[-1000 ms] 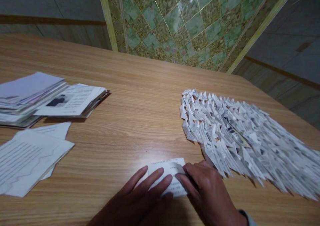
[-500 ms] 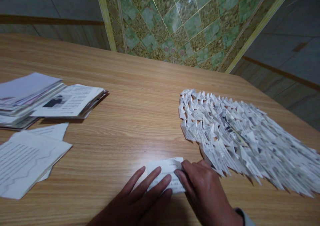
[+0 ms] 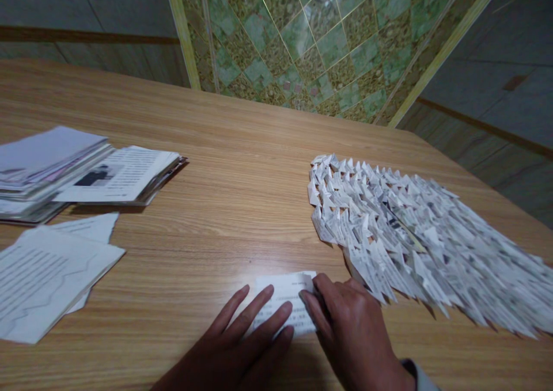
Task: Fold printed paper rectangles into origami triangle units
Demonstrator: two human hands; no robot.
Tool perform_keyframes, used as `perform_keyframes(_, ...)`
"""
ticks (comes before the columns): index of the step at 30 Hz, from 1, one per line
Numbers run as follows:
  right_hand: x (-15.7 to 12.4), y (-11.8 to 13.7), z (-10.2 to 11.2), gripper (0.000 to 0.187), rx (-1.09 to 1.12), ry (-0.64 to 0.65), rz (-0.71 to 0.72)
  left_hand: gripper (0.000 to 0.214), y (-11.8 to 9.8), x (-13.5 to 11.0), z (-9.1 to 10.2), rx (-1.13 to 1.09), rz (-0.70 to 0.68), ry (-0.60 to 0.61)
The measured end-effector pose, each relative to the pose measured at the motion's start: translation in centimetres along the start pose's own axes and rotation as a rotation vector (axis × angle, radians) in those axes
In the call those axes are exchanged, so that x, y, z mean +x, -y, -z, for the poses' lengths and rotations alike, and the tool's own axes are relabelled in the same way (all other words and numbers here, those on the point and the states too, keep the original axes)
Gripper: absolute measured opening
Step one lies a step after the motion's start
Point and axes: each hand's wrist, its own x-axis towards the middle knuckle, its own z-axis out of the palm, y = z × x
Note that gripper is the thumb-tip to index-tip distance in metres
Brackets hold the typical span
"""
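Observation:
A small folded piece of printed paper (image 3: 285, 284) lies on the wooden table at the near edge of the view, under both my hands. My left hand (image 3: 246, 339) rests with its fingers spread over the left part of the paper, pressing it flat. At the paper's right edge my right hand (image 3: 354, 327) is closed, its thumb on top and the paper's edge pinched by the fingers. Its fingertips partly hide that edge. Just to the right begins a large group of folded paper pieces (image 3: 406, 235) with pointed tips, set in overlapping rows.
On the left stands a stack of papers (image 3: 52, 155), with a printed sheet bearing a dark picture (image 3: 125, 175) beside it. Loose torn sheets (image 3: 56, 276) lie nearer. The wooden table (image 3: 228, 166) ends at a green patterned tile panel (image 3: 311, 40).
My left fingers have shifted very slightly left and down over the paper. My right hand keeps its pinch at the right edge, and the other papers look the same.

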Motion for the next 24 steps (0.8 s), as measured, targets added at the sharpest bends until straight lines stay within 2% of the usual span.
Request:
perform_keyframes(4,0.0,0.0,0.1,0.046,-0.065,-0.018,-0.014,0.047,0.0,-0.4,-0.4,-0.029,0.013,0.015)
perform_keyframes(7,0.0,0.1,0.0,0.034,-0.135,0.009,-0.061,0.054,-0.2,-0.5,-0.4,-0.056,0.032,0.059)
perform_keyframes(10,0.1,0.1,0.0,0.020,-0.195,0.074,-0.120,0.067,-0.6,-0.2,0.2,-0.065,0.090,0.164)
perform_keyframes(13,0.5,0.1,0.2,0.019,-0.209,0.137,-0.166,0.082,-0.7,0.1,0.9,-0.099,0.124,0.284)
perform_keyframes(16,1.0,0.2,0.6,0.022,-0.178,0.206,-0.212,0.097,-0.2,0.5,1.7,-0.155,0.080,0.359)
perform_keyframes(20,1.4,0.5,0.9,0.023,-0.148,0.268,-0.263,0.090,0.1,1.2,3.1,-0.190,0.087,0.410)
perform_keyframes(24,1.6,0.5,0.8,0.022,-0.161,0.266,-0.283,0.083,-0.1,1.6,4.2,-0.181,0.103,0.415)
